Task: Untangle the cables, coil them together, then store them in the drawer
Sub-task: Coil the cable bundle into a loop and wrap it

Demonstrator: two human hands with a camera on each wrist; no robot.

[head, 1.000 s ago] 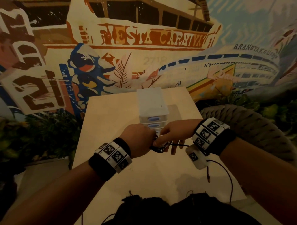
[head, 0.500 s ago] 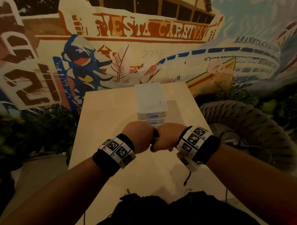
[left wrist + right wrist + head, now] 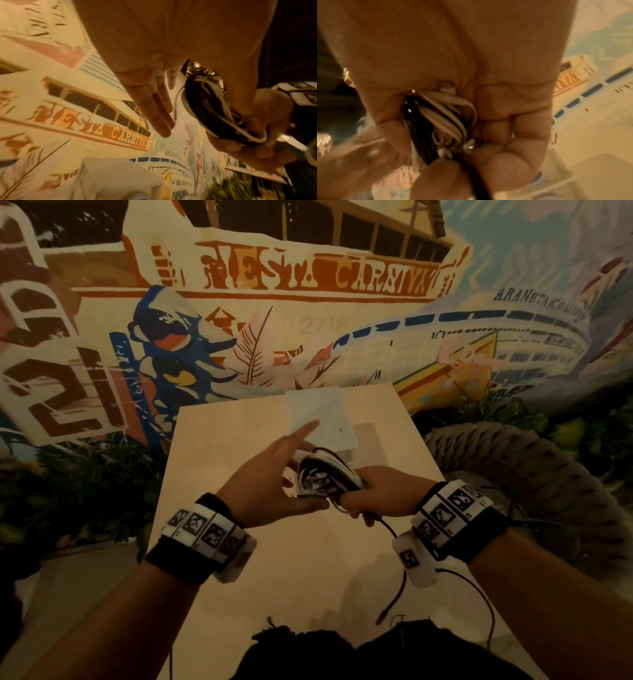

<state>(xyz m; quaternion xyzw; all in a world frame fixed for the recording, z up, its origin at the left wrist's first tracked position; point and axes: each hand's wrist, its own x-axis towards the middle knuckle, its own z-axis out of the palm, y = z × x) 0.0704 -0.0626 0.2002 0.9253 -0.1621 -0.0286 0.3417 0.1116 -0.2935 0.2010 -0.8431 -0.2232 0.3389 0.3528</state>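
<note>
A coil of black and white cables (image 3: 325,474) is held up in front of the white drawer unit (image 3: 322,419), above the pale wooden table (image 3: 222,460). My right hand (image 3: 373,494) grips the coil's right end, fingers curled round it. A loose black cable end (image 3: 394,594) hangs from that hand toward the table. My left hand (image 3: 270,474) is beside the coil's left side, fingers straight and spread, thumb under the coil. The left wrist view shows straight fingers (image 3: 154,108) next to the coil (image 3: 205,108). In the right wrist view the bundle (image 3: 440,121) lies in my curled right hand.
The drawer unit stands at the table's far middle, against a painted mural wall. A big woven rope-like ring (image 3: 513,474) lies right of the table. Leafy plants (image 3: 68,491) fill the left side. A thin black wire (image 3: 479,594) trails from my right wrist device.
Both hands were closed together over the cables in front of the drawers. Now my left hand has opened its fingers, and the coil shows in my right hand's grip.
</note>
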